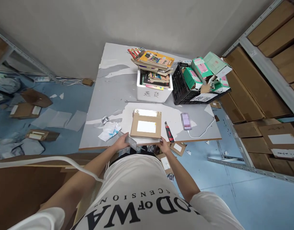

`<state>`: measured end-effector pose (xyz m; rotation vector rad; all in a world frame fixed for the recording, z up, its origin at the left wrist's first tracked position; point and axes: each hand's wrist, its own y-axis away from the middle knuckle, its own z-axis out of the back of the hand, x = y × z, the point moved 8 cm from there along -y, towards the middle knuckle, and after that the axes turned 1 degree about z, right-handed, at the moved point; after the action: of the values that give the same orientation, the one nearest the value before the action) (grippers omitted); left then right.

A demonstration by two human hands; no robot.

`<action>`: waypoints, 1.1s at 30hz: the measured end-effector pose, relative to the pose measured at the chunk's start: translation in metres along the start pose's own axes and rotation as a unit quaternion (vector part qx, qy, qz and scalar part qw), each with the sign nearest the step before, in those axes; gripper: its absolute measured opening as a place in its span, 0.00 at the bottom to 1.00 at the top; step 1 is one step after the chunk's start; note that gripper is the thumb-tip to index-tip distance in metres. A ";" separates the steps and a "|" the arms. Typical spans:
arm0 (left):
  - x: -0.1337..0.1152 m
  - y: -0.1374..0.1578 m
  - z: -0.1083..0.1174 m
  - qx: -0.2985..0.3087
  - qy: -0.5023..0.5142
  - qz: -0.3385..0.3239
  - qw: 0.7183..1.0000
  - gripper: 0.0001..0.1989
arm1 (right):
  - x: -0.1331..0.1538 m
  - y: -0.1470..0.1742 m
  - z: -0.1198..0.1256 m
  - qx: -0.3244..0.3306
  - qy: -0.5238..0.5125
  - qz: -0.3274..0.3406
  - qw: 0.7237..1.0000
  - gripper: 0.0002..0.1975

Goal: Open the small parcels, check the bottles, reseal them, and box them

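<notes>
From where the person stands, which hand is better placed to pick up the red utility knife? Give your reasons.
Probably the right hand: it rests at the cardboard parcel's near right corner, just beside the red utility knife. The left hand is across the parcel and already touches a grey strip.

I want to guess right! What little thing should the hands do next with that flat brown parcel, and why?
Probably reach the right hand for the red cutter. Both hands sit at the near edge of the cardboard parcel, which looks shut, and the cutter lies just beside it. The left hand could steady it.
</notes>
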<state>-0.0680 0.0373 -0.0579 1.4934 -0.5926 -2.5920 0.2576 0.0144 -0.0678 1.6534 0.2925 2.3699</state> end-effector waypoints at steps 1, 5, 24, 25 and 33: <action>-0.002 0.001 -0.002 0.003 -0.005 -0.006 1.000 0.36 | 0.001 0.001 -0.005 0.001 0.002 -0.010 1.000 0.25; -0.030 0.004 -0.003 -0.024 0.021 -0.050 0.998 0.33 | 0.028 -0.002 -0.014 -0.029 -0.010 -0.014 0.999 0.18; -0.080 0.000 0.034 -0.220 0.120 0.035 0.967 0.33 | 0.119 -0.027 0.005 -0.057 0.086 0.007 0.995 0.17; -0.081 -0.004 0.036 -0.222 0.115 0.035 0.968 0.33 | 0.120 -0.032 0.005 -0.060 0.079 0.006 0.995 0.17; -0.068 -0.063 0.049 -0.240 0.114 0.060 0.962 0.32 | 0.139 -0.087 -0.008 -0.037 0.108 0.018 0.993 0.23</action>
<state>-0.0671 0.1277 -0.0044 1.4959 -0.0192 -2.2090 0.2112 0.1397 0.0275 1.3833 0.2108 2.5563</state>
